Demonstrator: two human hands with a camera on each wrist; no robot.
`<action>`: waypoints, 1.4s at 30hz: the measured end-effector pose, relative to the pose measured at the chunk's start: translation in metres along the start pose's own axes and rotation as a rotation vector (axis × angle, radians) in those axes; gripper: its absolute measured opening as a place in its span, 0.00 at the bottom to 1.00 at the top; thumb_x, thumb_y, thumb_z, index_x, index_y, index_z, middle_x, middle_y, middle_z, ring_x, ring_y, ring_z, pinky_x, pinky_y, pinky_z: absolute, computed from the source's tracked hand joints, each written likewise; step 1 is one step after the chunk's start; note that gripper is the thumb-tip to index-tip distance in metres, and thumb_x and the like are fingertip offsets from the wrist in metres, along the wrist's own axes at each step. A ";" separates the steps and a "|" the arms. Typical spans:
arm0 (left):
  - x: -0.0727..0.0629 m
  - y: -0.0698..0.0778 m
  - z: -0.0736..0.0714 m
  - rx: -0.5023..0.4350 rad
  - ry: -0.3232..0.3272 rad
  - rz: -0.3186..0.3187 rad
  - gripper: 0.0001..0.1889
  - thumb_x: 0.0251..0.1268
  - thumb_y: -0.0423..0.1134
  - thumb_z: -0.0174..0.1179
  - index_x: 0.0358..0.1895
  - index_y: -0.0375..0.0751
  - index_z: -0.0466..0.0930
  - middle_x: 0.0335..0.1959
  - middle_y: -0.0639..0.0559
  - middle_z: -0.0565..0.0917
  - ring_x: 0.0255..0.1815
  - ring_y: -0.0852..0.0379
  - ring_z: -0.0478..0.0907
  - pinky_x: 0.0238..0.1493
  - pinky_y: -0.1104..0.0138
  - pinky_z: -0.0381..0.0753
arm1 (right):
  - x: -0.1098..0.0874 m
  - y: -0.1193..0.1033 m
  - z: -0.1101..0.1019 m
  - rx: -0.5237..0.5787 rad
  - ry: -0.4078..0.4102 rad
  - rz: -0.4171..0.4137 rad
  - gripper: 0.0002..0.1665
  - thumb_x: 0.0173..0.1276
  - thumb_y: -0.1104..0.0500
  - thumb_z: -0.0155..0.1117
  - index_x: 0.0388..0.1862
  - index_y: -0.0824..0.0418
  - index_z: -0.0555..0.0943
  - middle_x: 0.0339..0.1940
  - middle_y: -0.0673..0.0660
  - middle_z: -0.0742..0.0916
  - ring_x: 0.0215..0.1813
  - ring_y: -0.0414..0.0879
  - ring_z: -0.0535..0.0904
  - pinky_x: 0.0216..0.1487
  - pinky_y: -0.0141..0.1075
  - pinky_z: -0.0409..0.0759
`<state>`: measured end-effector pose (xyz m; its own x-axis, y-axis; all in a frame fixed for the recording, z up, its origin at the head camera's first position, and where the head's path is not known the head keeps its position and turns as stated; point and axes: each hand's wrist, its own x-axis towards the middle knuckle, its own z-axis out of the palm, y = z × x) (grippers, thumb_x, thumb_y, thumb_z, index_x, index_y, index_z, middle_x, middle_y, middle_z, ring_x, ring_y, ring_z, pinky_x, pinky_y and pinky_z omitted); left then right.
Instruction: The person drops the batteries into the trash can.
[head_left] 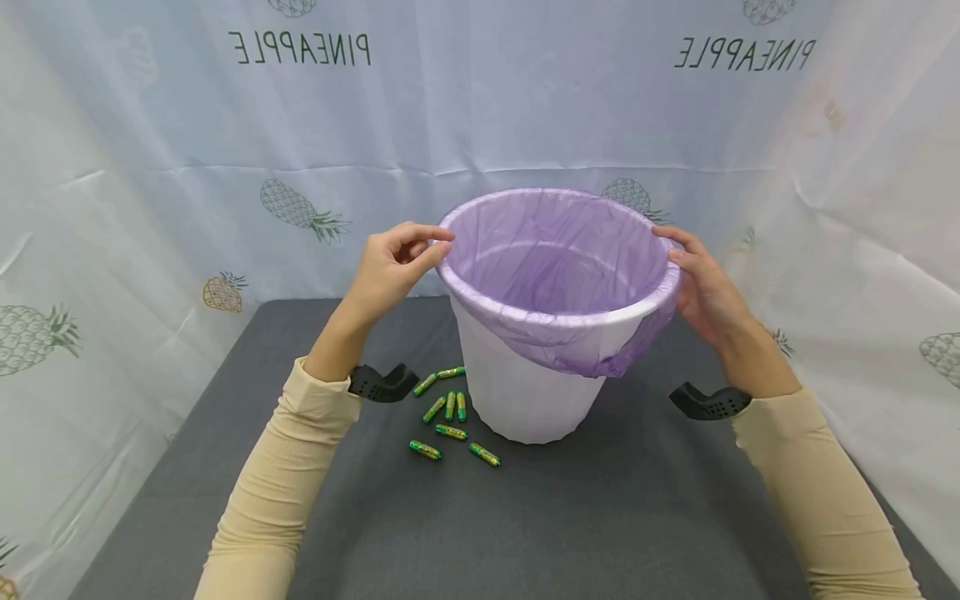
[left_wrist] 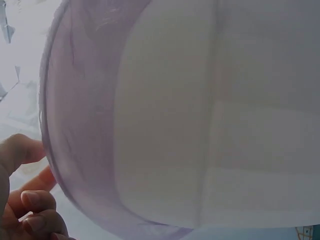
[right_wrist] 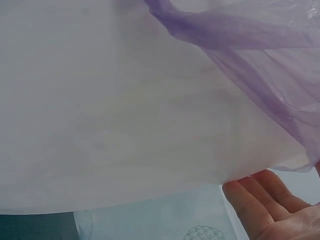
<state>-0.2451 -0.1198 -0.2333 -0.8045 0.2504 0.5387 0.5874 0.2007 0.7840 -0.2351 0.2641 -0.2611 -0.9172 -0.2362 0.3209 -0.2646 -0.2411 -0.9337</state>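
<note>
A white trash can (head_left: 517, 392) stands upright, lined with a translucent purple trash bag (head_left: 555, 279) folded over its rim. At the rim's left side, my left hand (head_left: 393, 258) pinches the bag's folded edge between thumb and index finger. The left wrist view shows that hand's other fingers (left_wrist: 42, 215) curled beside the can. On the right, my right hand (head_left: 705, 287) grips the bag at the rim with thumb and index finger. Its remaining fingers (right_wrist: 255, 200) lie against the can's outer wall. A bunched purple fold (head_left: 611, 364) hangs at the front right.
Several green and yellow batteries (head_left: 452, 432) lie on the dark grey table (head_left: 570, 525), to the left of the can's base. A pale curtain with pineapple prints (head_left: 480, 108) surrounds the table at the back and sides.
</note>
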 end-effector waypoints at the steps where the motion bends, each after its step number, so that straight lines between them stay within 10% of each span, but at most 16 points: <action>1: -0.001 -0.001 -0.001 -0.007 0.002 0.008 0.11 0.64 0.30 0.60 0.45 0.26 0.82 0.21 0.60 0.60 0.20 0.65 0.51 0.24 0.74 0.53 | 0.000 0.000 0.000 0.001 0.002 0.001 0.16 0.77 0.59 0.43 0.59 0.48 0.71 0.51 0.46 0.79 0.46 0.37 0.79 0.43 0.28 0.79; 13: -0.016 -0.015 -0.013 -0.071 -0.015 0.024 0.12 0.64 0.26 0.58 0.50 0.29 0.80 0.21 0.60 0.60 0.19 0.64 0.51 0.23 0.71 0.52 | -0.001 -0.002 0.000 0.016 0.020 0.008 0.16 0.76 0.58 0.44 0.59 0.48 0.71 0.49 0.47 0.79 0.45 0.37 0.80 0.42 0.29 0.80; 24: -0.036 -0.035 -0.026 -0.098 -0.012 -0.015 0.18 0.65 0.27 0.57 0.43 0.61 0.81 0.22 0.61 0.62 0.20 0.64 0.53 0.24 0.70 0.54 | -0.002 -0.002 -0.003 -0.017 0.026 0.014 0.16 0.76 0.57 0.44 0.59 0.46 0.71 0.51 0.47 0.78 0.46 0.37 0.79 0.42 0.29 0.80; 42: -0.066 -0.091 -0.036 -0.048 -0.168 -0.153 0.12 0.68 0.32 0.57 0.47 0.55 0.80 0.21 0.60 0.60 0.19 0.61 0.51 0.24 0.67 0.56 | 0.002 0.000 -0.001 -0.025 0.001 0.002 0.16 0.77 0.58 0.43 0.59 0.47 0.70 0.51 0.47 0.78 0.46 0.37 0.79 0.42 0.29 0.80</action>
<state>-0.2488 -0.1885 -0.3290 -0.8557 0.3752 0.3563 0.4512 0.2041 0.8688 -0.2371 0.2643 -0.2605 -0.9181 -0.2355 0.3189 -0.2700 -0.2175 -0.9380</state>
